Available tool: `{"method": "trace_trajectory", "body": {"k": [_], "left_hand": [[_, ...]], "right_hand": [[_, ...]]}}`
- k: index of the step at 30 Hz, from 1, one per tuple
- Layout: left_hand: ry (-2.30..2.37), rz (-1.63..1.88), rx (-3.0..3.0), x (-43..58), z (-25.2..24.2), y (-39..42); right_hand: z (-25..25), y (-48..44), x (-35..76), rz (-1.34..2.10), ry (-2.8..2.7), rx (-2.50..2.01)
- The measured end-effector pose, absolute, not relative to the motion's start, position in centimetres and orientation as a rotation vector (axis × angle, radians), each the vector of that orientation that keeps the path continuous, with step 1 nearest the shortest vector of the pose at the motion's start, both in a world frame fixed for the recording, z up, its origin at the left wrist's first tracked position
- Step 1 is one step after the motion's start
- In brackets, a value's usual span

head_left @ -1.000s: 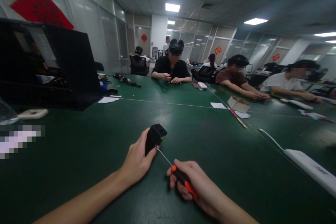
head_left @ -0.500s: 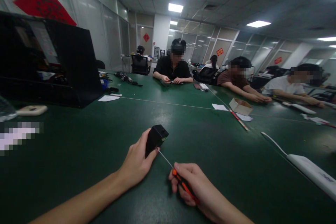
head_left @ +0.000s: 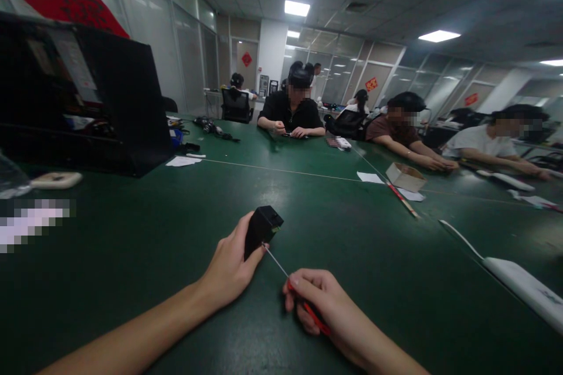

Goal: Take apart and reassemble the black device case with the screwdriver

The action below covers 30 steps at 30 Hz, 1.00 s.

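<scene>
Near the middle of the green counter (head_left: 185,246), the left hand (head_left: 229,266) grasps a black block (head_left: 257,231), thumb along its near right edge, so that the end with a green patch (head_left: 276,228) points right, towards the other hand. The right hand (head_left: 323,299) is curled around the red handle of a screwdriver (head_left: 277,262), whose thin shaft slants far and left to the block beside the left thumb; whether the tip sits in a screw is too small to tell. The left grasp probably steadies the block against the tool, and the tilt seems to give the shaft a straight way in.

Of containers, a lidless cardboard box (head_left: 398,176) stands on the far right, between a sheet of paper (head_left: 370,177) and the people seated there, with a red stick (head_left: 402,200) lying just on its near side; I cannot make out any contents. On the left, a large black case (head_left: 143,117) has an open side, showing a pale panel (head_left: 73,61) and jumbled small things (head_left: 83,124) too dim to name
</scene>
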<state>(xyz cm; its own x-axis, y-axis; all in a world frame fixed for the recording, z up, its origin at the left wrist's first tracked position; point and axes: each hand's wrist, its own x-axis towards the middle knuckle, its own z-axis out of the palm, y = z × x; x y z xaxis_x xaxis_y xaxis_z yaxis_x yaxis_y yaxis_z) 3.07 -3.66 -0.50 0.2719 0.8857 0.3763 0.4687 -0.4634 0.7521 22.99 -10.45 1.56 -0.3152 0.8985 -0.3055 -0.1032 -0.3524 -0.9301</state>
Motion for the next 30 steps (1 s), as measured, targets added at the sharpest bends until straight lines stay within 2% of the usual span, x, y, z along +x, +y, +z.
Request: {"method": "trace_trajectory", "body": {"k": [30], "left_hand": [[1.24, 1.134, 2.046, 3.02, -0.35, -3.76]], "right_hand": [[1.74, -10.47, 22.86, 1.704, -1.142, -1.168]]}}
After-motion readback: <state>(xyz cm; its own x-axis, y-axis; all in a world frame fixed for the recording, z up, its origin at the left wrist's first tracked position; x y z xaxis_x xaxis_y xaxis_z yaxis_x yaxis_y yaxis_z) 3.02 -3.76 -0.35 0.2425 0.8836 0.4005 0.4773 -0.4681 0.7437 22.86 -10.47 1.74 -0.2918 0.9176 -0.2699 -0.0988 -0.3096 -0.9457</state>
